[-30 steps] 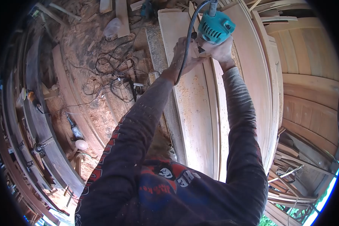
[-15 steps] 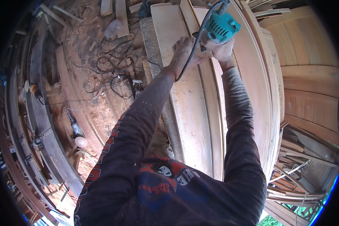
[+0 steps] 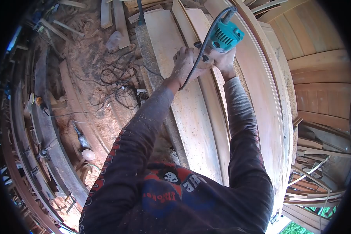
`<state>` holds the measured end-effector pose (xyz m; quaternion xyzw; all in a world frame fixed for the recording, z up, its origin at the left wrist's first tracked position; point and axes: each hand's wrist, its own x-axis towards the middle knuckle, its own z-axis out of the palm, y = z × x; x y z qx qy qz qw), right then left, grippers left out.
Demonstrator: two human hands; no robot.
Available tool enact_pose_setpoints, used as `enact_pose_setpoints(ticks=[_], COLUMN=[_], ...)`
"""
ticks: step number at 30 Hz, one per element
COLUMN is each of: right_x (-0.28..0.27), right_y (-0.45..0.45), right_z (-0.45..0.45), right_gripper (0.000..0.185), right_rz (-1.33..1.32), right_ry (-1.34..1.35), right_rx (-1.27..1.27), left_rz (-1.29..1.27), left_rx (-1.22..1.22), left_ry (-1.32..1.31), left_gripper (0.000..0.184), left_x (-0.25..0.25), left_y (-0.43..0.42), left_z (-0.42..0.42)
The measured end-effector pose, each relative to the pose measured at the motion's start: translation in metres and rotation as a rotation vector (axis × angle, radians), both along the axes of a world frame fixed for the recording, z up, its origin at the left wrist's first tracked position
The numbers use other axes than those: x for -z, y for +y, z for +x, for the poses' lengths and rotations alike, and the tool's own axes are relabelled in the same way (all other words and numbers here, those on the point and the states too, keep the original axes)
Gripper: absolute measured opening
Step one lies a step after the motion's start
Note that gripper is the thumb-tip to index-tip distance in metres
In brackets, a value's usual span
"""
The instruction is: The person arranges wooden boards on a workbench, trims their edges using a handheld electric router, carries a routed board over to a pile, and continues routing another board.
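A teal router (image 3: 224,37) with a dark power cord sits over the edge of a long pale board (image 3: 185,91). My right hand (image 3: 225,62) is closed around the lower body of the router, just under its teal motor housing. On the other side, my left hand (image 3: 184,65) is curled at the router's base, low over the boards. Its fingertips are partly hidden. The cord (image 3: 199,58) loops from the top of the router down across my left wrist. The cutting end of the router is out of sight.
Wide wooden panels (image 3: 257,89) lie along the right of the bench. Tangled cables (image 3: 119,78) and sawdust cover the floor at left, near a grinder-like tool (image 3: 83,142). Dark planks (image 3: 46,128) stand farther left. Scrap strips (image 3: 312,167) pile up at lower right.
The router and both hands appear slightly lower and farther left in view. The surroundings have shifted too, as the head camera has turned a little. Both hands keep their hold.
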<state>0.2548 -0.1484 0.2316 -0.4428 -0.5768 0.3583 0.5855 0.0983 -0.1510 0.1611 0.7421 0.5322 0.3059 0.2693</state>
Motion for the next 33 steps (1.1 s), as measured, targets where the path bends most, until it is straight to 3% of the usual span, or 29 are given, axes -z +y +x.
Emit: enact_pose_setpoints(ticks=[10,13,33], right_x=[0.018,0.02,0.009], right_y=[-0.062,-0.085,-0.224], right_z=[0.026,0.031,0.053], right_gripper=[0.045,0.044,0.049], right_rz=[0.094,0.084,-0.007], right_ry=[0.024,-0.009,-0.007], right_rx=[0.016,0.022,0.054], left_rz=[0.085,0.068,0.031], left_rx=[0.075,0.021,0.135], left_ry=[-0.041,-0.039,-0.143], left_gripper=[0.091,0.082,0.089], left_x=[0.009,0.003,-0.008], left_y=[-0.07,-0.094,-0.22], left_z=[0.018,0.022,0.044])
